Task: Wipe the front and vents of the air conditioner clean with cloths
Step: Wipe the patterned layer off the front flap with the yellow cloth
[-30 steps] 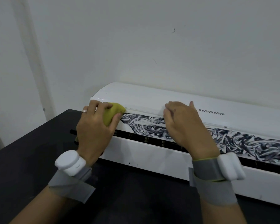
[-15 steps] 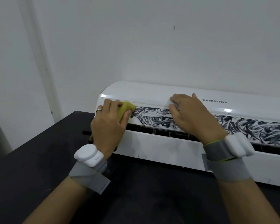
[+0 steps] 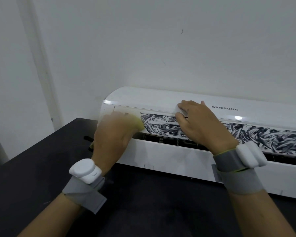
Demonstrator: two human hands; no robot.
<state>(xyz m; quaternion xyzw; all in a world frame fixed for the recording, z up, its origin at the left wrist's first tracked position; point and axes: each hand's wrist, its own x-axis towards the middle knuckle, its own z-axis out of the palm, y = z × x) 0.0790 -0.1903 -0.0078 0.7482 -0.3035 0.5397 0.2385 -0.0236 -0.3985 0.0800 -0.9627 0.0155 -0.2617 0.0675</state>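
Observation:
A white air conditioner (image 3: pixel 161 98) lies on a black table, its front strip covered in dark scribbled marks (image 3: pixel 263 135). My left hand (image 3: pixel 113 135), blurred by motion, grips a yellow-green cloth (image 3: pixel 138 123) and presses it on the left end of the marked strip. The stretch left of the cloth looks white. My right hand (image 3: pixel 196 122) rests flat on the unit's front, its fingertips on the upper panel edge near the brand lettering. A dark vent slot (image 3: pixel 169 140) runs below the strip.
The black table (image 3: pixel 41 177) stretches out in front of the unit and to the left. A white wall (image 3: pixel 161 48) stands right behind the unit. A small dark object (image 3: pixel 87 138) lies by the unit's left end.
The view has shifted so the unit sits further right. My left hand is rubbing the cloth at the strip's left end and is now blurred. My right hand keeps its place on the panel.

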